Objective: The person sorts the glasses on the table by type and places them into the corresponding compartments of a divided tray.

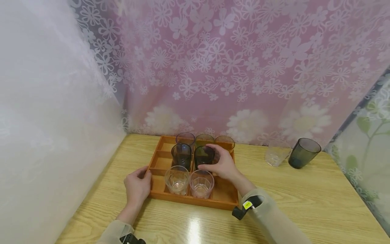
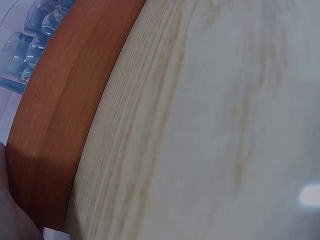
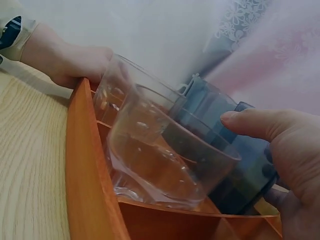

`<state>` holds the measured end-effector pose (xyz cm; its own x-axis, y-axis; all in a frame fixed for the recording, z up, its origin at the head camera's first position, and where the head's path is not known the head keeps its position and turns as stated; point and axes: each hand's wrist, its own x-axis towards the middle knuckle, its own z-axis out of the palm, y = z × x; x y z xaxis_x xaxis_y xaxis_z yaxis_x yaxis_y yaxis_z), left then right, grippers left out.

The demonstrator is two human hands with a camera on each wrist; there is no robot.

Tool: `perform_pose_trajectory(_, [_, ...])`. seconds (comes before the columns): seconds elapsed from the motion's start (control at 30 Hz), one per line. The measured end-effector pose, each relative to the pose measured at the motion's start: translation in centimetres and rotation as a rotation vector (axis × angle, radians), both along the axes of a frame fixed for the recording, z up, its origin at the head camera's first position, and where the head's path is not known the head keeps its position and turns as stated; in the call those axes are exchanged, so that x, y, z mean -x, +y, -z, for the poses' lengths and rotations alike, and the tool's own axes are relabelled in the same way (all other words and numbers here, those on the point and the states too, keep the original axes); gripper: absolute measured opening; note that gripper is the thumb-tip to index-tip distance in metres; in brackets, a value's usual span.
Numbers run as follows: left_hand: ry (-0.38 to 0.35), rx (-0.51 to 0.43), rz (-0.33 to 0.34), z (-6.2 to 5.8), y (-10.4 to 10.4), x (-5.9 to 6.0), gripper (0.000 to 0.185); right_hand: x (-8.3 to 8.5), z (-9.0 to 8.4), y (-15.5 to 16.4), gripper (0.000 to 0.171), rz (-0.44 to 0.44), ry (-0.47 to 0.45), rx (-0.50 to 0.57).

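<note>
A compartmented wooden tray (image 1: 195, 200) holds several drinking glasses. My left hand (image 1: 137, 188) grips the tray's left side near the front corner. In the middle row, my right hand (image 1: 225, 166) holds a dark glass (image 1: 202, 157), thumb and fingers around its sides; the right wrist view shows the thumb (image 3: 245, 122) against it. Left of it stands another dark glass (image 1: 181, 157). Up front are a clear glass (image 1: 177, 183) and a faintly pink one (image 1: 201, 186). Behind them stand purple (image 1: 185, 138), greenish (image 1: 204, 139) and amber (image 1: 225, 144) tinted glasses, partly hidden.
On the wooden table (image 1: 304, 203), to the right of the tray, stand a clear glass (image 1: 275, 156) and a dark grey glass (image 1: 304, 154) close together. A floral pink curtain (image 1: 198, 67) hangs behind the table, and a white sheet (image 1: 61, 101) borders the left.
</note>
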<state>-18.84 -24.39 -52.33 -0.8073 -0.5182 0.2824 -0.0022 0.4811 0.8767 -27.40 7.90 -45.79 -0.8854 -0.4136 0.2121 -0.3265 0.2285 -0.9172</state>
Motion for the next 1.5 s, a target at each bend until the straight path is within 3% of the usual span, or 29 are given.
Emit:
perform_pose_trajectory(0.33, [0.002,0.018,-0.021,0.2,0.3,0.1,0.019,-0.9,-1.0,2.7,0.082,0.007,0.021,0.057])
perform_pose_trajectory(0.83, [0.01,0.033,-0.025,0.2,0.2,-0.2,0.02,-3.8,-1.5,8.5,0.076,0.041,0.094,0.089])
perform_pose_trajectory(1.5, [0.002,0.055,-0.027,0.0,0.5,-0.2,0.02,-6.3,-0.2,15.1,0.07,0.163,0.133,0.066])
